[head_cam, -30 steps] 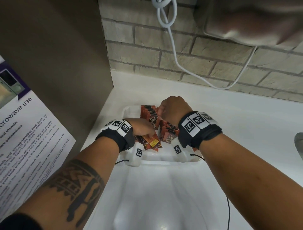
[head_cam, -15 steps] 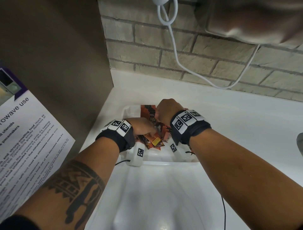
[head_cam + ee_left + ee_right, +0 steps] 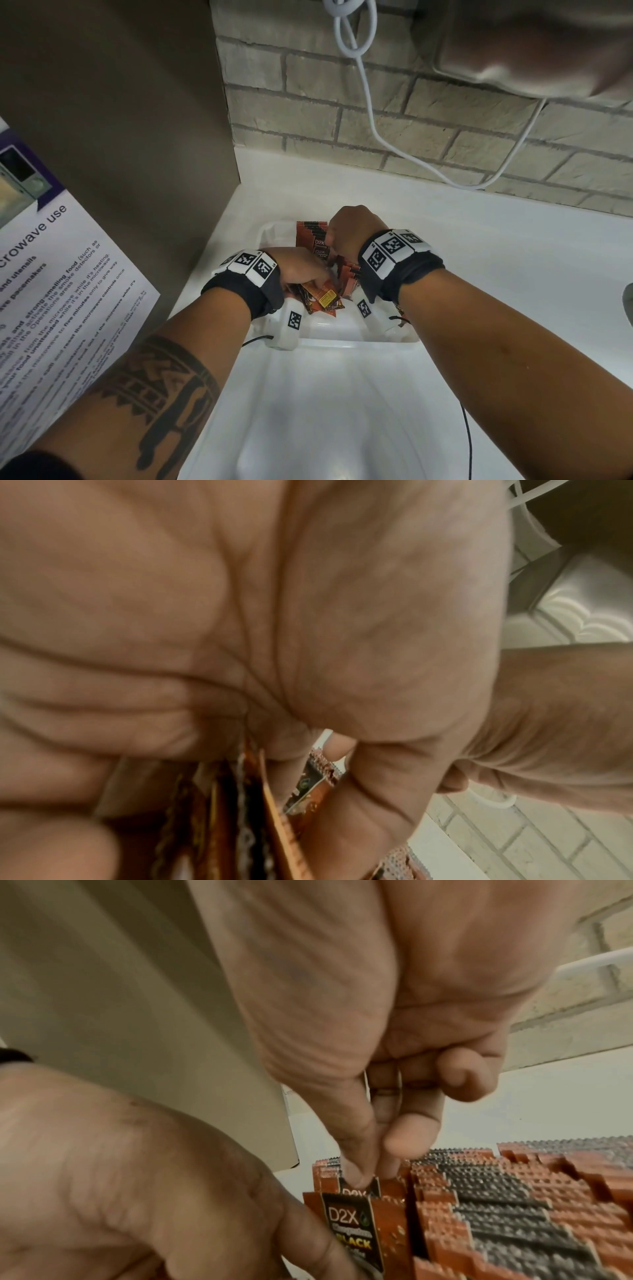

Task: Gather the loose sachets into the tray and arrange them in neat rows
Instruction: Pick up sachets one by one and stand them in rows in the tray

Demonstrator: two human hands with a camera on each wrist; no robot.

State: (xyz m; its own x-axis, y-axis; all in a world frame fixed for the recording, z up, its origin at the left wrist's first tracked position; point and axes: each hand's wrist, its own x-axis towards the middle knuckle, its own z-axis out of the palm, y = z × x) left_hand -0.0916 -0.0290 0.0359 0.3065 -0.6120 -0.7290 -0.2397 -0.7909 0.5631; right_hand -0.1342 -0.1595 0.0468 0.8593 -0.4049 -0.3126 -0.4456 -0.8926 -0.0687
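One white tray (image 3: 346,337) on the counter (image 3: 479,246); upright sachet rows (image 3: 496,1213), too many to count. Left hand (image 3: 301,270) grips a loose sachet bunch (image 3: 322,298) over the tray. Right hand (image 3: 349,229) pinches one row sachet (image 3: 359,1187) between thumb and fingertip (image 3: 407,1139).

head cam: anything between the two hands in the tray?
Yes: loose sachets piled untidily fill the gap between left hand and right hand, inside the tray. The head view shows it.

Head view bright, edges warped; glare on counter (image 3: 318,421); wrist views dim, blurred close-up.
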